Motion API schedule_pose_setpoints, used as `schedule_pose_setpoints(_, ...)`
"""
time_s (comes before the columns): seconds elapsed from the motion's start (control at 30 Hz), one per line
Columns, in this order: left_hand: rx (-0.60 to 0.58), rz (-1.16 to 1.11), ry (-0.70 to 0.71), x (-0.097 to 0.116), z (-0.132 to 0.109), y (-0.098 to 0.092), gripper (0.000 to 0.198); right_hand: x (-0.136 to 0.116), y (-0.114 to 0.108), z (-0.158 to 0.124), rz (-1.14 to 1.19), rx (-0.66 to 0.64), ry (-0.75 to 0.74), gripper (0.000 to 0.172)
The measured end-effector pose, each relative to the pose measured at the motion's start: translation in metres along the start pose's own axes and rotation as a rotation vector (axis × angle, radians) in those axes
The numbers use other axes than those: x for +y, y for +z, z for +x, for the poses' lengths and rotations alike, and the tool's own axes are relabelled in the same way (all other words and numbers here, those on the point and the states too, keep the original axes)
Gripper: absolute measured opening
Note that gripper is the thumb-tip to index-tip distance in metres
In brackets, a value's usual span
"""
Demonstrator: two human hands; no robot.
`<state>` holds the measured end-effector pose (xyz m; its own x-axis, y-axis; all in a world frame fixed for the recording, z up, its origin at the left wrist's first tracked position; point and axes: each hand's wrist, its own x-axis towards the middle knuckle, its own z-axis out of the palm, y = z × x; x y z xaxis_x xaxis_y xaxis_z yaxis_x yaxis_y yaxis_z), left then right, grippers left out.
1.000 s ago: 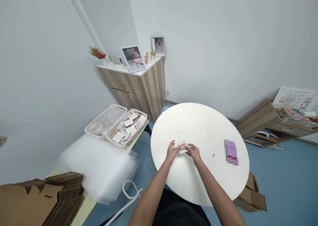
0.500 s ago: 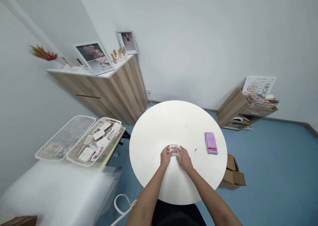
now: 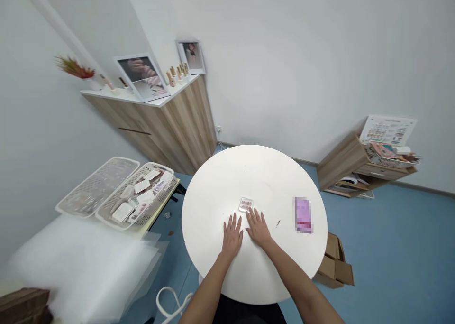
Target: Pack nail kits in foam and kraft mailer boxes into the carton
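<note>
Both hands flat on a round white counter [image 3: 220,186], palms down, fingers spread, nothing pinched. Left hand [image 3: 232,236] and right hand [image 3: 258,227] lie side by side, a little apart, near the counter's middle. A small clear tray of press-on nails [image 3: 245,205] sits just beyond them, closest to the right hand and seemingly not touching it; held by neither hand. Pink nails show through its lid.

To the right, well apart from the hands, lies a pink-purple package [image 3: 303,215], blurred out, its print unreadable. A small dark speck [image 3: 277,223] marks the counter between package and right hand.

Left of the counter, two white plastic baskets [image 3: 97,186] stand side by side on a bench [image 3: 165,204], one holding white cards and packets [image 3: 142,187]. Clear plastic sheets [image 3: 81,267] lie nearer the person. Cardboard boxes [image 3: 333,262] sit on the blue floor [image 3: 384,248].
</note>
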<state>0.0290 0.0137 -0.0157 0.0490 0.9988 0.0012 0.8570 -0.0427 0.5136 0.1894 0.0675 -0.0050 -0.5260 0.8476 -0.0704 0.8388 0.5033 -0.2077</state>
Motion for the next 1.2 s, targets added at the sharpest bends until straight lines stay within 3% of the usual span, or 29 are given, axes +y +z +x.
schedule_pose_setpoints(0.2, -0.144, -0.071, -0.066, -0.001, 0.022, -0.022, 0.054, 0.016, -0.017, 0.030, -0.070, -0.058, 0.057, 0.060)
schedule_pose_setpoints(0.27, -0.107, -0.134, -0.095, -0.009, 0.014, -0.035, 0.050, 0.011, -0.018, 0.034, -0.102, -0.046, 0.091, 0.061)
schedule_pose_setpoints(0.33, 0.004, -0.202, -0.142, -0.025, -0.003, -0.052, 0.044, -0.004, -0.017, 0.041, -0.101, -0.025, 0.077, 0.061)
schedule_pose_setpoints(0.43, 0.236, -0.284, -0.226, -0.063, -0.040, -0.084, 0.036, -0.051, -0.014, 0.058, -0.076, -0.030, -0.045, 0.059)
schedule_pose_setpoints(0.53, 0.414, -0.271, -0.352, -0.114, -0.087, -0.120, 0.035, -0.122, -0.012, 0.078, -0.043, -0.062, -0.225, 0.056)
schedule_pose_setpoints(0.67, 0.520, -0.197, -0.540, -0.180, -0.155, -0.161, 0.042, -0.228, -0.011, 0.098, 0.016, -0.094, -0.449, 0.056)
schedule_pose_setpoints(0.77, 0.557, -0.172, -0.635, -0.219, -0.202, -0.181, 0.050, -0.296, -0.007, 0.106, 0.044, -0.128, -0.591, 0.058)
schedule_pose_setpoints(0.97, 0.511, -0.086, -0.706, -0.273, -0.268, -0.199, 0.075, -0.386, 0.015, 0.111, 0.030, -0.252, -0.753, 0.068)
schedule_pose_setpoints(1.2, 0.203, 0.214, -0.654, -0.303, -0.303, -0.207, 0.111, -0.434, 0.044, 0.119, -0.151, -0.301, -0.857, 0.098)
